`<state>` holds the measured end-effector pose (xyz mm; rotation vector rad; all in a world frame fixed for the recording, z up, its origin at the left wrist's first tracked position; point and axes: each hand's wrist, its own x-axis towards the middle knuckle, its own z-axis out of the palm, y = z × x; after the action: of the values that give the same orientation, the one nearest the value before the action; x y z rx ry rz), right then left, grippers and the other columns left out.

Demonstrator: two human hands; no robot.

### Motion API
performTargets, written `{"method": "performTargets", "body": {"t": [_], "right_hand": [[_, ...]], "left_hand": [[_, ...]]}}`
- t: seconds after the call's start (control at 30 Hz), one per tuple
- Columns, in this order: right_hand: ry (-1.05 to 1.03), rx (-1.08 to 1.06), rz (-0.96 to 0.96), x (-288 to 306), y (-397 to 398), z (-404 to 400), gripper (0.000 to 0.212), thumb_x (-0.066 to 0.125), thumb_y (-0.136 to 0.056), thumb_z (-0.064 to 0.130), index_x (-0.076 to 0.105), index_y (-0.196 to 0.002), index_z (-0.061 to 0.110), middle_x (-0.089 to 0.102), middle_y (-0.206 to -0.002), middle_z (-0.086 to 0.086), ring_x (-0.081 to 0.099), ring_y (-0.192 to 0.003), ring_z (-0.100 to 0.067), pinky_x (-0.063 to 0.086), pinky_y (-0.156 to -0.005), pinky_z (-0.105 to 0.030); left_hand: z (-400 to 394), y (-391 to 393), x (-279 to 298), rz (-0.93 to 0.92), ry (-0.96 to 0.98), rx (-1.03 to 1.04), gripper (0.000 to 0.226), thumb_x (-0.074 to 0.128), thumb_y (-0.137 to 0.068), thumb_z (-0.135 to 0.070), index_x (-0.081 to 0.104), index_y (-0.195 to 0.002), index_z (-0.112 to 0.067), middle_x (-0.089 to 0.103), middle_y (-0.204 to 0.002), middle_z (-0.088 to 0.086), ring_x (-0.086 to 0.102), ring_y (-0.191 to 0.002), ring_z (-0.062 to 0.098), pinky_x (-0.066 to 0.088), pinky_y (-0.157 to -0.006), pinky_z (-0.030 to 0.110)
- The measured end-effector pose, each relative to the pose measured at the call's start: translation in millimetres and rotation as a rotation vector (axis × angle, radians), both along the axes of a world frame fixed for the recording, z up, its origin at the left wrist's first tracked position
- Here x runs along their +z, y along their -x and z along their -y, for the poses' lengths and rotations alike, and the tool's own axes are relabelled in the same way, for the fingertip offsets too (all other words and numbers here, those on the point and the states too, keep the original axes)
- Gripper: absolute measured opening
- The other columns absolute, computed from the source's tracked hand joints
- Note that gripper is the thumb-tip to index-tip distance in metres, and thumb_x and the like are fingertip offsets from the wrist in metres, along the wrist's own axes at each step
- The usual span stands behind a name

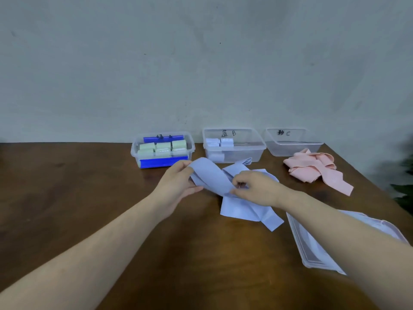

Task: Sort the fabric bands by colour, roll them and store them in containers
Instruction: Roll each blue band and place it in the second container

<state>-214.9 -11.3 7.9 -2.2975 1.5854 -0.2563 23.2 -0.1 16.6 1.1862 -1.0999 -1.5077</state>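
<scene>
both hands' grip clamped on pale blue band (214,175), limp, half-folded, arched between them.

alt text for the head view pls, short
Both hands, left hand and right hand, hold a light blue band above a wooden table. Behind stand container A with green rolls, container B with blue rolls, and container C behind loose pink bands.

Beside the green-roll container (162,149), the middle container (234,145) is showing handwritten "蓝 B"; the container beyond it (292,142) is showing "粉 C".
</scene>
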Motion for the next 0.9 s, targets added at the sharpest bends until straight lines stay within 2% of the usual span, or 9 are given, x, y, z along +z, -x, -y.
{"method": "performTargets", "body": {"t": [0.07, 0.2, 0.43, 0.53, 0.67, 0.73, 0.77, 0.83, 0.9], "right_hand": [[0.035, -0.006, 0.048, 1.9, -8.2, -3.6, 0.025, 0.063, -0.096, 0.034, 0.053, -0.073, 0.031, 0.054, -0.078, 0.011, 0.049, -0.075, -0.005, 0.039, -0.073, -0.026], [-0.016, -0.044, 0.157, 6.4, -20.6, -5.8, 0.025, 0.058, -0.098, 0.039, 0.057, -0.079, 0.022, 0.060, -0.078, 0.005, 0.051, -0.071, -0.009, 0.043, -0.072, -0.025], [-0.089, -0.124, 0.464, 21.7, -33.9, -8.1, 0.018, 0.047, -0.105, 0.031, 0.056, -0.093, 0.021, 0.053, -0.062, 0.022, 0.046, -0.059, 0.002, 0.033, -0.056, -0.011], [-0.180, -0.122, 0.461, 27.6, -37.0, -5.7, 0.020, 0.046, -0.104, 0.035, 0.058, -0.098, 0.021, 0.057, -0.085, 0.012, 0.048, -0.078, -0.006, 0.035, -0.068, -0.020], [-0.286, -0.054, 0.441, 29.0, -45.0, -3.3, 0.020, 0.048, -0.103, 0.038, 0.056, -0.089, 0.027, 0.052, -0.079, 0.017, 0.047, -0.076, -0.006, 0.035, -0.069, -0.022], [-0.299, -0.037, 0.463, 27.6, -48.1, -1.1, 0.009, 0.051, -0.102, 0.039, 0.056, -0.099, 0.032, 0.057, -0.086, 0.018, 0.051, -0.083, -0.007, 0.038, -0.072, -0.023], [-0.316, -0.033, 0.492, 26.3, -49.2, 0.0, 0.013, 0.055, -0.100, 0.040, 0.054, -0.112, 0.036, 0.061, -0.097, 0.015, 0.055, -0.092, -0.007, 0.043, -0.076, -0.023], [-0.365, -0.032, 0.596, 25.3, -51.4, 0.6, 0.044, 0.064, -0.095, 0.040, 0.043, -0.133, 0.044, 0.064, -0.114, 0.010, 0.060, -0.107, -0.007, 0.051, -0.087, -0.026], [-0.390, 0.000, 0.629, 26.0, -54.2, 1.8, 0.051, 0.067, -0.093, 0.039, 0.044, -0.137, 0.047, 0.064, -0.120, 0.010, 0.061, -0.111, -0.005, 0.052, -0.094, -0.027]], "left_hand": [[-0.8, -5.8, 4.4, -0.093, 0.012, 0.007, 0.023, 0.053, -0.102, -0.020, 0.058, -0.122, -0.009, 0.073, -0.113, 0.008, 0.071, -0.102, 0.021, 0.053, -0.099, 0.041], [-0.9, -17.5, 20.5, -0.351, -0.030, -0.004, 0.032, 0.056, -0.100, -0.015, 0.054, -0.131, -0.008, 0.071, -0.119, 0.011, 0.069, -0.109, 0.023, 0.052, -0.097, 0.038], [-9.7, -33.1, 30.9, -0.422, -0.114, -0.038, 0.022, 0.047, -0.099, -0.014, 0.063, -0.115, -0.014, 0.071, -0.119, 0.008, 0.067, -0.112, 0.024, 0.048, -0.101, 0.040], [-10.7, -38.7, 34.7, -0.447, -0.159, 0.002, 0.016, 0.049, -0.096, -0.018, 0.064, -0.102, -0.017, 0.071, -0.117, 0.006, 0.067, -0.106, 0.024, 0.051, -0.089, 0.039], [-13.2, -39.3, 44.3, -0.504, -0.163, 0.018, 0.027, 0.048, -0.099, -0.020, 0.061, -0.122, -0.015, 0.069, -0.122, 0.010, 0.067, -0.112, 0.033, 0.054, -0.088, 0.044], [-15.6, -37.1, 51.4, -0.491, -0.144, 0.008, 0.030, 0.046, -0.101, -0.022, 0.059, -0.127, -0.015, 0.070, -0.122, 0.010, 0.067, -0.111, 0.033, 0.055, -0.085, 0.042], [-16.4, -36.1, 55.1, -0.468, -0.131, 0.005, 0.030, 0.045, -0.101, -0.022, 0.060, -0.127, -0.016, 0.070, -0.122, 0.009, 0.068, -0.110, 0.032, 0.056, -0.083, 0.040], [-17.3, -34.6, 61.2, -0.427, -0.109, 0.004, 0.028, 0.045, -0.101, -0.023, 0.061, -0.123, -0.017, 0.070, -0.122, 0.007, 0.069, -0.108, 0.028, 0.057, -0.076, 0.035], [-18.1, -32.9, 66.1, -0.403, -0.099, 0.003, 0.024, 0.045, -0.100, -0.022, 0.062, -0.117, -0.019, 0.070, -0.122, 0.005, 0.070, -0.103, 0.026, 0.057, -0.069, 0.031]]}}
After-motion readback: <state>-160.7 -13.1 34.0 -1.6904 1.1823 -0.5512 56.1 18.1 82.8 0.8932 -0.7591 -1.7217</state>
